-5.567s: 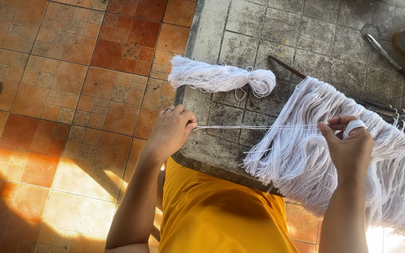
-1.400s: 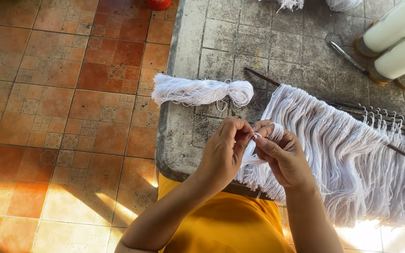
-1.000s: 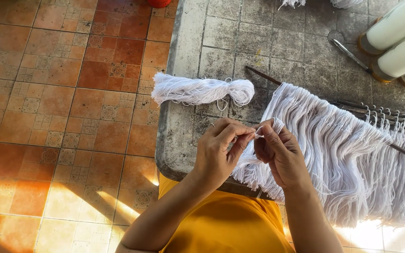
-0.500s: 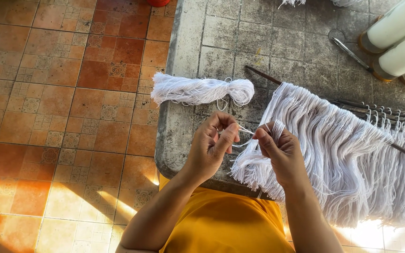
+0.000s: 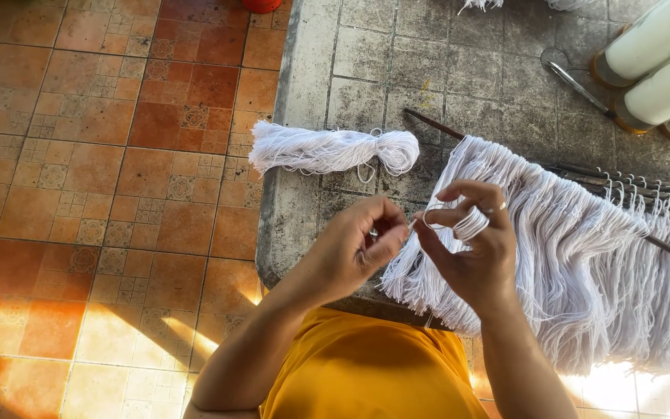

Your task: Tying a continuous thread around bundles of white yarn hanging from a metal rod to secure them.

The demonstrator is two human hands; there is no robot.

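Clearly the left hand (image 5: 350,252) pinched a thin white thread (image 5: 415,221) shut — the right hand (image 5: 471,252), fingers curled, held its wound loop; a hard tug might have snapped it or tangled the hanging fringe (image 5: 568,256)

You are working a thin white thread (image 5: 416,223) that runs short and taut between your two hands, over the front edge of the slab. A small coil of the same white thread (image 5: 471,223) is wound in several turns around a finger of your right hand, it seems the middle one. Below and to the right hangs the white fringe (image 5: 552,256), many long strands draped off a dark rod (image 5: 436,126).
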